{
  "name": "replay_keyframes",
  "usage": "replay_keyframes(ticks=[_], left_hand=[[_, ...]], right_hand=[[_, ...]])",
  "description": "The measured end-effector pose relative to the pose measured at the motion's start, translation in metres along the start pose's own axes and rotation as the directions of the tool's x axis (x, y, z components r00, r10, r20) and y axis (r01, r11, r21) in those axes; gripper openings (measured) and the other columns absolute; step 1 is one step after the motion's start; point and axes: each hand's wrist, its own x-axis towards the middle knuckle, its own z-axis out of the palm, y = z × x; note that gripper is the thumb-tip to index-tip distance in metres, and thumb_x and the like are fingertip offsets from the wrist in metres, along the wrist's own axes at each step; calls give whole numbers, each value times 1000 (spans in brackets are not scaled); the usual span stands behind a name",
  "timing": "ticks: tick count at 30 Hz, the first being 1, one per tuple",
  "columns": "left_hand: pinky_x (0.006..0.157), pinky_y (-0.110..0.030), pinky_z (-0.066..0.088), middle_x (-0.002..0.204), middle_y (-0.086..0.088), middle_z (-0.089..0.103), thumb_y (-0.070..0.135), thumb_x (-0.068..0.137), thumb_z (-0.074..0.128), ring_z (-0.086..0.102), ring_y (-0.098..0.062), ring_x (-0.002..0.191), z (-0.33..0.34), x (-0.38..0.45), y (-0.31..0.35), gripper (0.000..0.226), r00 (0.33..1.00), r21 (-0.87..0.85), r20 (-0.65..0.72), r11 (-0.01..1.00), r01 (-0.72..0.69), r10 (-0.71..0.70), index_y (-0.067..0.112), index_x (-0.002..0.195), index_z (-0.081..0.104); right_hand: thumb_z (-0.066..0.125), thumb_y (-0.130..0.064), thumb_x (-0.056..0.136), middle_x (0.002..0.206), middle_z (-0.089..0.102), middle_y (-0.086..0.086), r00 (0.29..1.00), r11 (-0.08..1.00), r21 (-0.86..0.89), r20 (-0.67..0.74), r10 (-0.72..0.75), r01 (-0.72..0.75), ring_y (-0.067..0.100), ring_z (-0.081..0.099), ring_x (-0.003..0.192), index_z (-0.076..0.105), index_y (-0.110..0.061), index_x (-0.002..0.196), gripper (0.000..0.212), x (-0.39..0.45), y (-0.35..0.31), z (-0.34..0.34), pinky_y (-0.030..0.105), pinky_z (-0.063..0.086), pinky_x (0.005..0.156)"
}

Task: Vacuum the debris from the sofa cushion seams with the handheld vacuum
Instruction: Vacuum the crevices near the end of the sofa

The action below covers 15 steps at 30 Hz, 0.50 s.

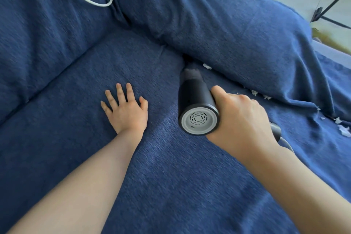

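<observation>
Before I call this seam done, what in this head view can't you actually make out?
- Vacuum nozzle tip: buried in the seam under the back cushion, so contact is unseen.
- Vacuum handle: covered by the right hand.
- White scraps along the seam: the trail meets the right frame edge, so its extent is unknown.
- Debris deeper in the seam: hidden by the cushion's overhang.
- Left hand lies flat; pressure cannot be told.
</observation>
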Motion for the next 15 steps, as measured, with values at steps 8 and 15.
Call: replay_keyframes(ticks=[8, 15], left_hand=[[120, -54, -2, 164, -2, 5, 49, 98, 27, -4, -33, 150, -1, -47, 23, 66, 999, -77, 33, 997, -10, 13, 19, 156, 13], [118, -57, -5, 165, -1, -1, 56, 96, 25, -8, -34, 149, 5, -72, 24, 74, 992, -34, 72, 994, -101, 103, 18, 156, 6]], right_hand=[[60, -33, 78, 62, 40, -9, 1000, 999, -35, -8, 13, -14, 29, 40, 61, 34, -22, 83, 28, -25, 6, -8, 34, 28, 57], [62, -31, 77, 63, 37, -10, 999, 996, -86, 21, 31, -29, 30, 41, 63, 35, -22, 85, 30, -46, 6, -13, 34, 29, 59]])
